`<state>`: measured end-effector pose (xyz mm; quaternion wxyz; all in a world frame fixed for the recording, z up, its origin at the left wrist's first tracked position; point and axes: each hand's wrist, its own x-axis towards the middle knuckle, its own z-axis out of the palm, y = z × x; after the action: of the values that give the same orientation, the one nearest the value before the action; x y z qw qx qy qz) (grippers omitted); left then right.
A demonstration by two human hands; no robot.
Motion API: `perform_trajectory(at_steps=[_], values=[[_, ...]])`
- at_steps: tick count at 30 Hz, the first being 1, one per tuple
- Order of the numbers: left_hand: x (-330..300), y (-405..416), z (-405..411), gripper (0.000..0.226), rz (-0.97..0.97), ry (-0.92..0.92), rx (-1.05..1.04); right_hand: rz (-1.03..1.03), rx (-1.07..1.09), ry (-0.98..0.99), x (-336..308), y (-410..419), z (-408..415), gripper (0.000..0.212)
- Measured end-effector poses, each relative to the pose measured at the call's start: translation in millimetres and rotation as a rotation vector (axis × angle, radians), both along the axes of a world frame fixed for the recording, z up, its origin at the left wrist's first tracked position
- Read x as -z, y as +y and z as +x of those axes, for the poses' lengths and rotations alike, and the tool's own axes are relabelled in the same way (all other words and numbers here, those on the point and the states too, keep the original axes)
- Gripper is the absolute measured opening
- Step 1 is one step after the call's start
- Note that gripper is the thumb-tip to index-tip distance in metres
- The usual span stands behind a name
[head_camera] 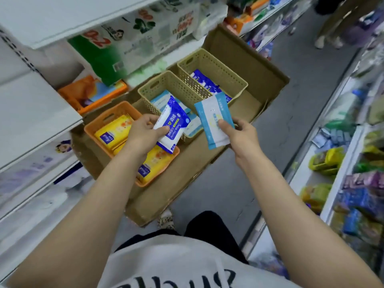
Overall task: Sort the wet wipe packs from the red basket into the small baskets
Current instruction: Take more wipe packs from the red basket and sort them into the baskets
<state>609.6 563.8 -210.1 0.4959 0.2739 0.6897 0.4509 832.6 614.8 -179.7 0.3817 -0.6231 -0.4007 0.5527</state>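
My left hand [143, 132] grips a dark-blue-and-white alcohol wipe pack [172, 125] over the gap between the orange basket [104, 119] and the middle beige basket [164, 82]. A light-blue-and-white wipe pack [214, 119] is pinched in my right hand [239, 136], just right of the middle basket. The orange basket holds yellow packs [112, 132]. Light-blue packs [162, 100] lie in the middle basket. The far beige basket [218, 65] holds dark-blue packs [205, 82]. The red basket is not in view.
The three small baskets sit on a flattened cardboard box [249, 65] on the aisle floor. Store shelves [31, 113] with goods run along the left, and more shelves [342, 163] along the right. A person's legs [332, 28] stand far up the aisle.
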Motion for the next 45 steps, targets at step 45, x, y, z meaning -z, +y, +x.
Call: perform_trajectory(at_steps=[45], values=[[72.7,85.8,-25.2,0.027,-0.227,-0.105,-0.766,0.649,-1.378,-0.909,181.8,277.0,-187.2,0.036]])
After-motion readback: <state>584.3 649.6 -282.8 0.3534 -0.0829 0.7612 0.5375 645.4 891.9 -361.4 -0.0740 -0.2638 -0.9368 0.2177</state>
